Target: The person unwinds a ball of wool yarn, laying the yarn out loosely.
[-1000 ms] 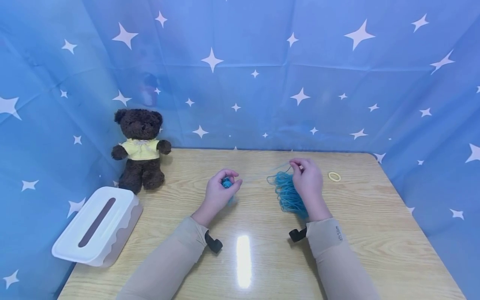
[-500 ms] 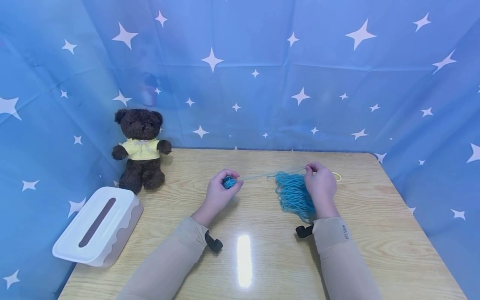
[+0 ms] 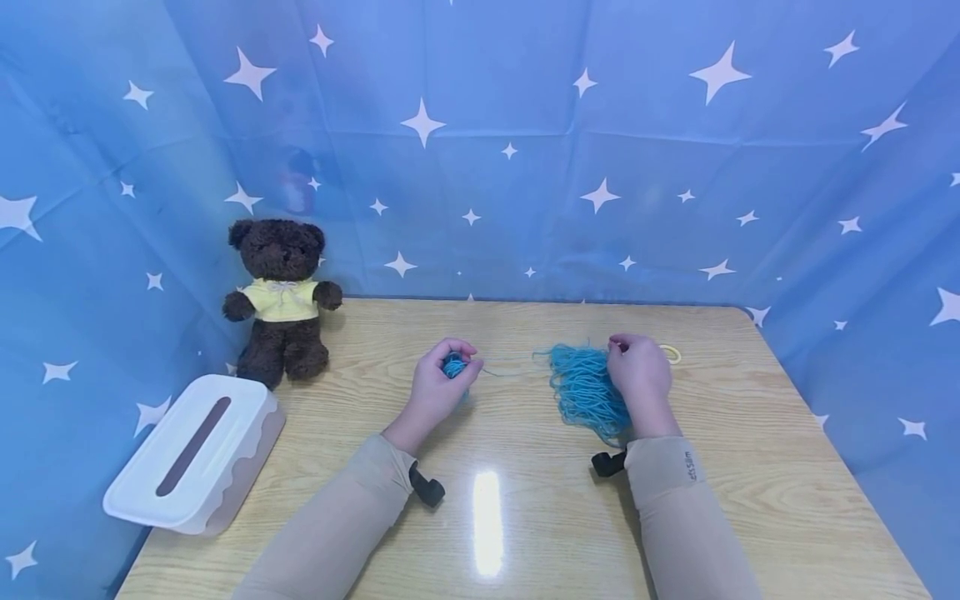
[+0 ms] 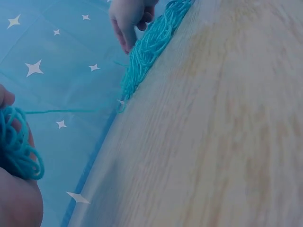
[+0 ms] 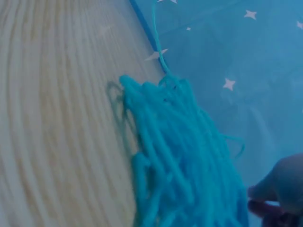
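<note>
My left hand (image 3: pixel 438 387) is curled round a small wad of blue yarn (image 3: pixel 454 366), whose loops bulge between the fingers in the left wrist view. A thin yarn strand (image 4: pixel 61 111) runs from it toward a larger looped hank of blue yarn (image 3: pixel 585 387), which lies on the table with its strands side by side. Over the right edge of that hank is my right hand (image 3: pixel 641 371), hiding part of it. Its fingers (image 5: pixel 284 184) are loosely bent beside the yarn, with no strand visible between them. A short loose end (image 5: pixel 236 142) sticks out from the hank.
A yellow ring (image 3: pixel 671 353) lies just beyond the right hand, partly covered by it. At the left stand a brown teddy bear (image 3: pixel 281 300) in a yellow top and a white lidded box (image 3: pixel 191 450) with a slot. A starry blue curtain (image 3: pixel 480 167) hangs behind the wooden table (image 3: pixel 765 467).
My right hand has moved right across the hank, drawing the strand taut half a second ago. Now the strand hangs slack and lower, out of the right fingers. The left hand stays in place.
</note>
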{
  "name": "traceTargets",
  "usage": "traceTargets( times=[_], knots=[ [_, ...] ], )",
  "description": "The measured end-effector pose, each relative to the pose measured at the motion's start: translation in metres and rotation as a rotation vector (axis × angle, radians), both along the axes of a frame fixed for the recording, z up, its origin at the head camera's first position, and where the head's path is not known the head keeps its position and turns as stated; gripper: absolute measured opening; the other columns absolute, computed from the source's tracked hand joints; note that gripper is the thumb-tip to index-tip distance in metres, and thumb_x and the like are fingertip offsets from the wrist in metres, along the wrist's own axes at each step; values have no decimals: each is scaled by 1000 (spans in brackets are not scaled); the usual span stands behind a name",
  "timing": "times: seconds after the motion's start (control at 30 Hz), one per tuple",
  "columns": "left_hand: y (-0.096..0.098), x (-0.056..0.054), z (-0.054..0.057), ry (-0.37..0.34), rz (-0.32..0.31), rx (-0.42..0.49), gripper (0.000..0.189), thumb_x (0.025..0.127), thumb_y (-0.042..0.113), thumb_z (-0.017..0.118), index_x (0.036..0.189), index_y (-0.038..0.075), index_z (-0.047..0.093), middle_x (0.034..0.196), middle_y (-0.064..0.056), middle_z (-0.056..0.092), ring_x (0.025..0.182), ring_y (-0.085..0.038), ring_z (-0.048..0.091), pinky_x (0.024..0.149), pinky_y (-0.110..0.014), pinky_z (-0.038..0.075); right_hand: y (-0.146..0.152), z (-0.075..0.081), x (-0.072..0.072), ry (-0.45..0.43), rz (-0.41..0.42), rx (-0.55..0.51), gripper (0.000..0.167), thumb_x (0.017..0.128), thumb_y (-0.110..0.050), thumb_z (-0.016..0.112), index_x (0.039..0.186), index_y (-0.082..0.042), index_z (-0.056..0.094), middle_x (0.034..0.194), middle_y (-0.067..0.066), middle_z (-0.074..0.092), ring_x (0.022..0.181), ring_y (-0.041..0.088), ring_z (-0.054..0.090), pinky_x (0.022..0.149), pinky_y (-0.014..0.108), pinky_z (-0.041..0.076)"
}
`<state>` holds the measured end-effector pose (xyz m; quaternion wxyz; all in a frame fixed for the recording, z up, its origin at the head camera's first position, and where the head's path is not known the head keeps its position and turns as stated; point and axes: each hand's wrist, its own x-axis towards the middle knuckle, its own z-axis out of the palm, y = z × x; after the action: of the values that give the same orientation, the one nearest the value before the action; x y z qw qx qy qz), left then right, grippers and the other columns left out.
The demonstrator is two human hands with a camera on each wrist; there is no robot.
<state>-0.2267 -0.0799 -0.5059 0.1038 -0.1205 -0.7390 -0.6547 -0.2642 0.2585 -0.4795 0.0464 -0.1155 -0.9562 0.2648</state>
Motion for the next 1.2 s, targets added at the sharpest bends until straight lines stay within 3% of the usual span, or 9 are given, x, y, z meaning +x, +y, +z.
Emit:
traceTargets(
  times=[0.13,0.23,0.37,0.47,0.63,0.77,0.93,1.07,1.2],
  knots=[
    [0,-1,-2,-1,-8,-3,14,99,13,82,111,11,74,103,-6,72,92,-13,68,83,-23,58,-18,9,5,241,77,-9,35,114,-30,56,136,-11,75,133,18,74,94,37,72,67,44,55],
    [0,-1,-1,-2,-14,0,14,99,15,82,110,12,74,103,-6,72,95,-14,68,86,-23,58,-46,16,12,324,268,-99,31,113,-30,61,134,-13,77,132,14,76,82,28,70,64,37,54],
    [0,-1,0,-1,-20,-8,17,100,16,82,112,9,74,104,-7,73,97,-15,69,90,-25,58,-89,16,25,171,545,-258,36,113,-35,64,143,-18,73,136,7,77,82,15,69,64,31,56],
    [0,0,0,-3,-26,-19,21,100,16,82,115,4,73,105,-7,73,99,-15,69,91,-24,58,-114,12,36,53,634,-298,40,113,-39,63,148,-21,70,135,2,78,81,11,69,61,31,57],
    [1,0,0,0,-42,-18,26,100,14,82,118,-1,71,105,-10,73,96,-14,69,88,-23,59,-131,4,46,58,624,-286,33,111,-35,67,141,-21,76,118,1,82,69,13,63,56,31,51],
    [2,0,-1,23,-46,-16,26,99,12,82,117,-2,71,103,-10,73,96,-13,68,88,-23,58,-129,2,44,84,631,-259,25,110,-31,70,130,-22,82,110,0,81,69,13,60,58,29,50],
    [2,1,0,29,-55,-13,25,98,10,82,117,-2,71,102,-8,71,92,-11,67,84,-22,56,-116,3,35,200,684,-81,19,110,-21,69,123,-18,83,114,2,82,79,11,68,70,30,57],
    [1,2,0,18,-86,10,24,98,9,82,117,-1,70,97,-2,67,83,-9,62,75,-21,53,-103,5,29,298,621,71,17,110,-18,68,119,-14,83,110,5,80,85,21,74,76,40,63],
    [0,3,1,-4,-124,35,22,98,9,81,115,0,70,92,1,62,77,-9,58,69,-19,50,-90,8,23,352,525,105,18,112,-18,66,118,-10,81,112,10,80,92,29,76,79,47,64]
  ],
)
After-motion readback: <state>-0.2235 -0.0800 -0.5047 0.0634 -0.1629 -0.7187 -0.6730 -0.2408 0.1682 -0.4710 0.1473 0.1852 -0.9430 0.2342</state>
